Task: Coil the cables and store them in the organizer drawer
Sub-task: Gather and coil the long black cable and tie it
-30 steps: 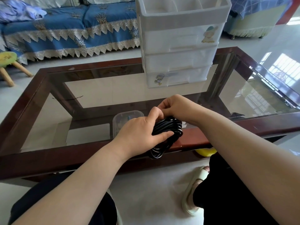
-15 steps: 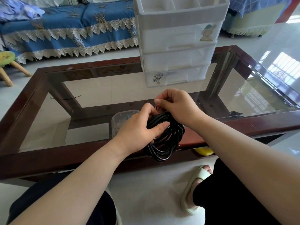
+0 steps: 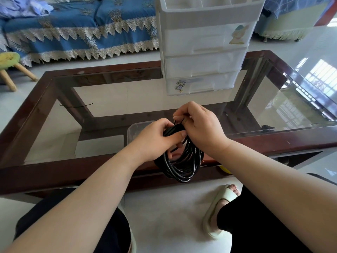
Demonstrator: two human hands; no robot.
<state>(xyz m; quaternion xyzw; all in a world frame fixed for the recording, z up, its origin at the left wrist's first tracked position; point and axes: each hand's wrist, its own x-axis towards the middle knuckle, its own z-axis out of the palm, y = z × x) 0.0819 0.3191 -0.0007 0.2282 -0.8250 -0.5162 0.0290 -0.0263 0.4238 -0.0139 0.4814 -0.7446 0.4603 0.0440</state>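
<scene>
Cable coil [image 3: 182,161] hangs long axis vertical over table [image 3: 36,114] near edge; left hand [image 3: 155,141] grips its top, right hand [image 3: 198,128] pinches thin tie there; loop hangs longer than before

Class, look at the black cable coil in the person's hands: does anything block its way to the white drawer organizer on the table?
Bare glass lies between the coiled black cable and the white plastic drawer organizer. However, all three drawer fronts appear closed, so one must be opened first.
</scene>
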